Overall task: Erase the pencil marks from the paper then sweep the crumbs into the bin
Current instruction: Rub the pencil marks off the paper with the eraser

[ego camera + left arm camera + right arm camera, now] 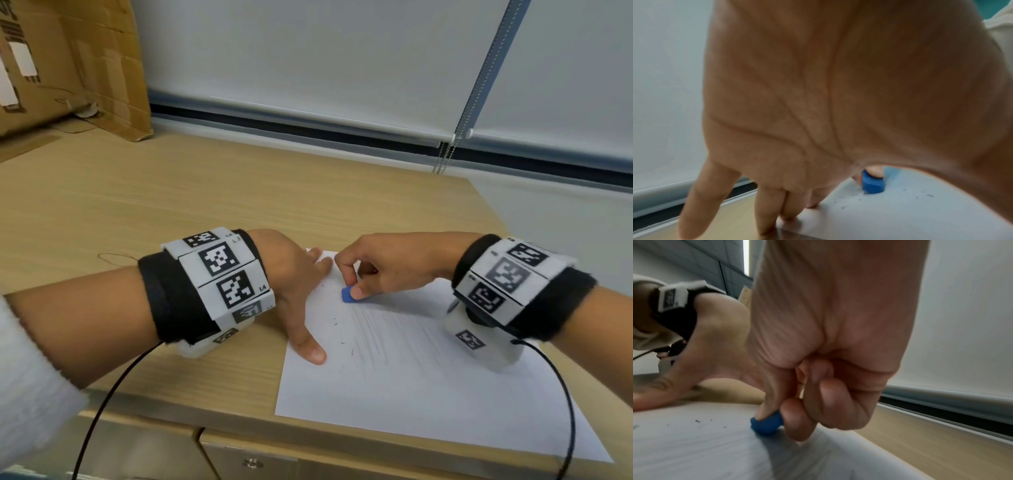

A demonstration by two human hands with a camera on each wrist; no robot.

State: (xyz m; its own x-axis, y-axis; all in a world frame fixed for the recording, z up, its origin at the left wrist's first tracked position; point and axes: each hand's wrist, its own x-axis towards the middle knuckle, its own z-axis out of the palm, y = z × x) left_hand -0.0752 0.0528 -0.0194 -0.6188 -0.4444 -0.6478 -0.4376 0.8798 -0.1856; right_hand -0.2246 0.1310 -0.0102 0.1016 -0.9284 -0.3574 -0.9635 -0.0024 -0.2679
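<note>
A white sheet of paper (pixel 411 387) lies on the wooden desk near its front edge, with faint pencil strokes (pixel 387 329) across its middle. My right hand (pixel 373 270) pinches a small blue eraser (pixel 348 294) between thumb and fingers and holds it down on the paper's upper part. The eraser (pixel 766 425) also shows under my fingertips in the right wrist view, and small (pixel 872 183) in the left wrist view. My left hand (pixel 298 291) lies flat with straight fingers on the paper's left edge. Dark crumbs (pixel 337 322) dot the paper near the eraser.
The wooden desk (pixel 205 192) stretches back to a window sill with a lowered blind (pixel 308 58). A cardboard box (pixel 68 61) stands at the far left. A bead chain (pixel 445 154) hangs at the back right. Black cables run from both wristbands. No bin is in view.
</note>
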